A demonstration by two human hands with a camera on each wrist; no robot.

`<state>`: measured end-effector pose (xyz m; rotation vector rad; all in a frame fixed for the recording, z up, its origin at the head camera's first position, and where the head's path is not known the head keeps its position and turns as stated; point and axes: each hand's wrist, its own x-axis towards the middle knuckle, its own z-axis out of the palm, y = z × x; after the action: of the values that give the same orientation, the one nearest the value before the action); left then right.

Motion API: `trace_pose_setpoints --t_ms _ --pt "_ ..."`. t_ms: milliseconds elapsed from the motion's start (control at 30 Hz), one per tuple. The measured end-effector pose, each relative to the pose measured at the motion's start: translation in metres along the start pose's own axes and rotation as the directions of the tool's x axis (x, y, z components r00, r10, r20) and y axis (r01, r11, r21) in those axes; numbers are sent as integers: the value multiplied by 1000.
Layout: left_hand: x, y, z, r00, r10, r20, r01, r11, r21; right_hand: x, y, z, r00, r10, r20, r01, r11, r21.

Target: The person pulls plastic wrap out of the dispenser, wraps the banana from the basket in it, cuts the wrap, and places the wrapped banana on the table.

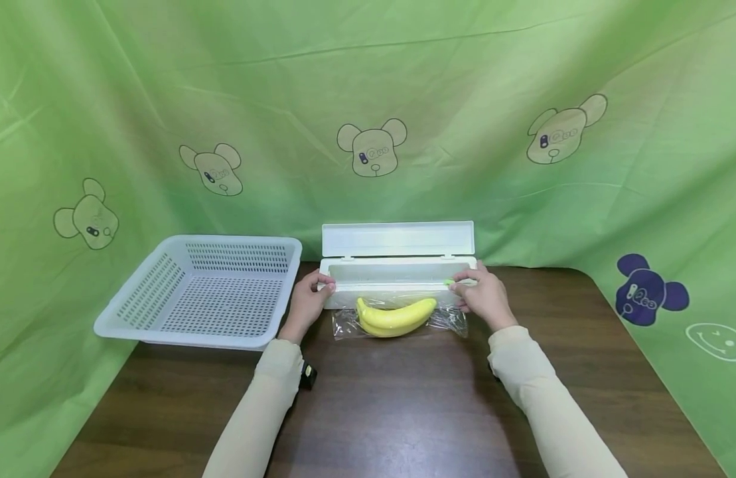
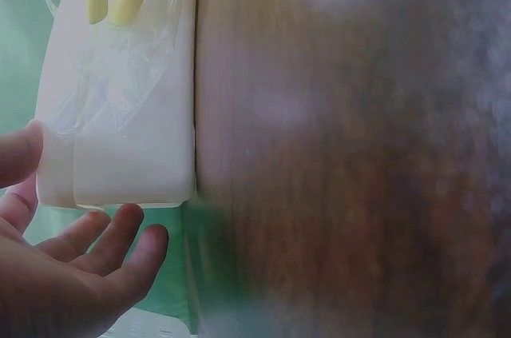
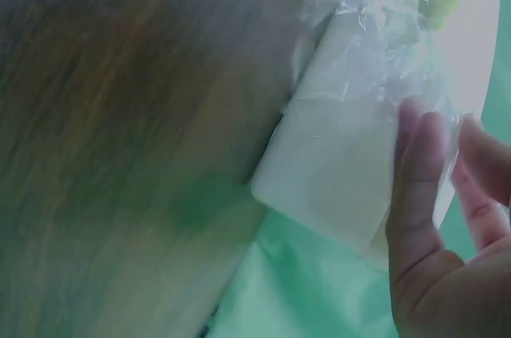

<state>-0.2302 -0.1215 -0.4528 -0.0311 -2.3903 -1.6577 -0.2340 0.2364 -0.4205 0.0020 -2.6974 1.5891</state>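
Observation:
A long white cling film dispenser (image 1: 397, 297) lies across the table, its lid (image 1: 397, 239) raised at the back. In front of it, a yellow bunch of bananas (image 1: 397, 320) lies under clear cling film (image 1: 451, 320), which runs up over the dispenser's front. My left hand (image 1: 308, 300) grips the dispenser's left end, thumb at the top edge and fingers against the end face (image 2: 132, 204). At the right end, my right hand (image 1: 484, 297) pinches a small green slide cutter (image 1: 448, 282), other fingers along the front. The right wrist view does not show the cutter.
A white plastic basket (image 1: 194, 342) with slotted walls stands at the left of the brown wooden table (image 1: 391, 411). Behind the table hangs a green curtain (image 1: 272, 99) printed with bear heads, close behind the raised lid.

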Motion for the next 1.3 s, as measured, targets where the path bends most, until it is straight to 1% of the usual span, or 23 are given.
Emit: trace_pose_setpoints --t_ms 133,267,400,567,933,1133,1300 --pt "0 0 1 1000 7 -3 -7 1000 -2 0 0 -1 998 55 18 -56 995 83" --pt "0 0 1 1000 -3 -10 3 1000 -16 2 1 -3 997 59 42 -63 991 116" --pt "0 0 1 1000 -10 -15 10 1000 -22 2 2 -7 997 53 58 -59 992 112" --pt "0 0 1 1000 -20 -12 20 999 -26 3 4 -12 997 58 55 -63 994 92" --pt "1 0 0 1000 -12 -14 12 999 -40 1 10 -17 997 56 52 -63 986 152" --pt "0 0 1 1000 -9 -13 8 999 -45 0 13 -20 998 61 28 -64 990 128" --pt "-1 -1 1 1000 -11 -19 11 999 -39 1 16 -20 999 46 11 -47 993 108"
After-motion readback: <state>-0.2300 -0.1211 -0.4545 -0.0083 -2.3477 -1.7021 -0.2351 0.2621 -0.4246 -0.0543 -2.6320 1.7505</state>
